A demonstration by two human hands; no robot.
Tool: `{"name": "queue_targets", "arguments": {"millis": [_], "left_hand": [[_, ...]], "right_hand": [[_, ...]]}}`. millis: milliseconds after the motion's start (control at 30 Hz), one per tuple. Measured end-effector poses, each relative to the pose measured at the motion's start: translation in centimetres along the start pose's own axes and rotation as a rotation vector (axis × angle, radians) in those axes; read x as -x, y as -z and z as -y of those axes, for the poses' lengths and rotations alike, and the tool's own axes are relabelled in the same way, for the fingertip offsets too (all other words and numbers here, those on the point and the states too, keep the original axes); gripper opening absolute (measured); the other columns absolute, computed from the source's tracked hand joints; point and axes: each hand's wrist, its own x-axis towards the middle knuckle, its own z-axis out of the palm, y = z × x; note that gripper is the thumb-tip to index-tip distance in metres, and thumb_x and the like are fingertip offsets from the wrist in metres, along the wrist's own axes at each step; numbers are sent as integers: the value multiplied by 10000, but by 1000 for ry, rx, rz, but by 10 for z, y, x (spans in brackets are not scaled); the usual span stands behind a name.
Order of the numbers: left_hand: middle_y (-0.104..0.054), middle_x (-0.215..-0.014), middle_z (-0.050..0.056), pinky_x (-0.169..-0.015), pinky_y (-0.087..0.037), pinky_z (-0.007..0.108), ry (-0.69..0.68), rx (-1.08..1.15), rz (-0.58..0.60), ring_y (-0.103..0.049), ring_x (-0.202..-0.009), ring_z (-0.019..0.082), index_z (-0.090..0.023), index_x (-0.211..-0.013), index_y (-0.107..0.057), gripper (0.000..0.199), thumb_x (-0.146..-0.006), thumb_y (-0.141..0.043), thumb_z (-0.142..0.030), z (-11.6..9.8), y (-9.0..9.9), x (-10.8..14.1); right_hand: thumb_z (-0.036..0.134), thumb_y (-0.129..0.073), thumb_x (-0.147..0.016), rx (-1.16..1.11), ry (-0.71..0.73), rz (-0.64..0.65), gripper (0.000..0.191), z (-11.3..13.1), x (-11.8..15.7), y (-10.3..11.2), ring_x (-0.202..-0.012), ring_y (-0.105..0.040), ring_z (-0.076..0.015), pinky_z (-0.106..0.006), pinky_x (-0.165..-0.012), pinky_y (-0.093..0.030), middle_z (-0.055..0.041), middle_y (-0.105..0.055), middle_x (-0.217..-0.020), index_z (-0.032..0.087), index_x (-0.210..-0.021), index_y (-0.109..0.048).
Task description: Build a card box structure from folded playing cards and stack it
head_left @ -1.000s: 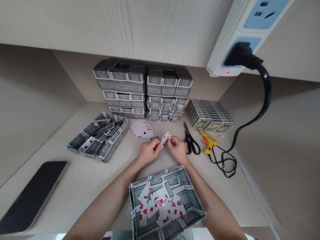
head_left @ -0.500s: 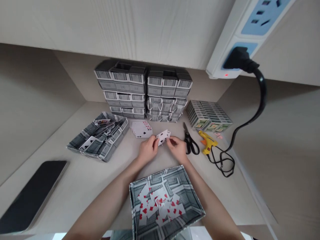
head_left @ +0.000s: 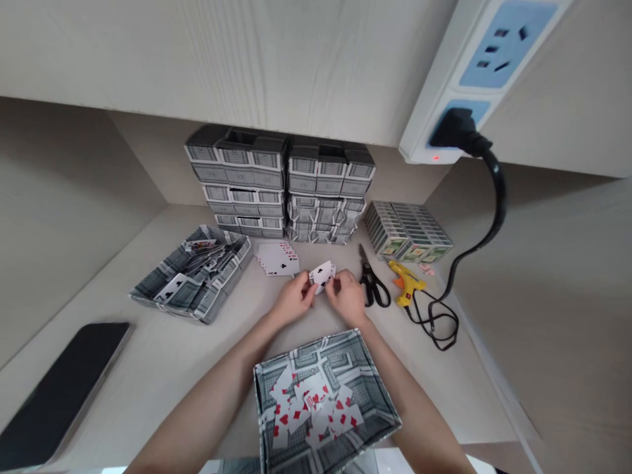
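Note:
Between my two hands are playing cards (head_left: 322, 275), black suits facing up. My left hand (head_left: 295, 297) pinches their left edge, and the fingers of my right hand (head_left: 346, 295) close on the right edge. Just beyond my left hand, a fanned group of cards (head_left: 280, 258) lies face up on the desk. Close to me, below my wrists, sits an open box made of cards (head_left: 380, 408), holding cut pieces of red-suit cards (head_left: 316, 408). How many cards are between my fingers I cannot tell.
Black scissors (head_left: 374, 284) and a yellow glue gun (head_left: 409, 282) with its cord lie to the right. A card tray (head_left: 217, 296) full of cards and a dark phone-like slab (head_left: 64, 388) are left. Stacked card boxes (head_left: 247, 168), card packs (head_left: 409, 230) and an overhead power strip (head_left: 444, 125) stand behind.
The cards between my hands have turned slightly, and my right fingers have shifted over their edge. The whole view has moved a little as my head tilted.

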Motion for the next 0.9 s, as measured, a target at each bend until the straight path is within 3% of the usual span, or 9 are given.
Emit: {"name": "queue_targets", "arguments": {"millis": [167,300,433,633,900], "left_hand": [[-513,-544,-48,-383,-333,180,87,231,-62,-457,-382,76,-174,-861,-450,181,-780,-491,-331,5,0,-4],[-535,-630,-35,-334,-277,167,112,417,-57,-382,-336,38,-165,-887,-444,215,-763,-512,-327,5,0,-7],[-575,-670,-7,-428,-360,177,97,486,-60,-466,-440,62,-153,-903,-466,247,-738,-547,-318,7,0,-9],[-611,-762,43,-599,-436,237,98,512,-26,-568,-675,141,-127,-922,-512,295,-702,-594,-305,10,4,-7],[-584,-691,8,-561,-409,221,117,416,-20,-530,-602,118,-129,-888,-527,221,-711,-555,-257,-1,10,3]], "right_hand": [[306,-472,-782,-280,-44,48,150,3,1,7,-596,-499,-146,-255,-571,-395,-13,-519,-630,187,-693,-495],[464,-415,-817,-784,-312,168,324,4,-1,11,-528,-509,-132,-250,-525,-411,9,-528,-571,190,-671,-506],[525,-487,-762,-1066,-485,252,372,3,-4,9,-456,-455,-108,-239,-469,-375,29,-498,-516,181,-624,-517],[479,-618,-669,-1174,-515,437,314,3,-4,14,-504,-455,-95,-219,-499,-371,34,-521,-570,170,-711,-577],[455,-681,-580,-1027,-539,470,322,6,-5,15,-505,-436,-88,-215,-523,-331,40,-530,-542,148,-596,-585]]}}
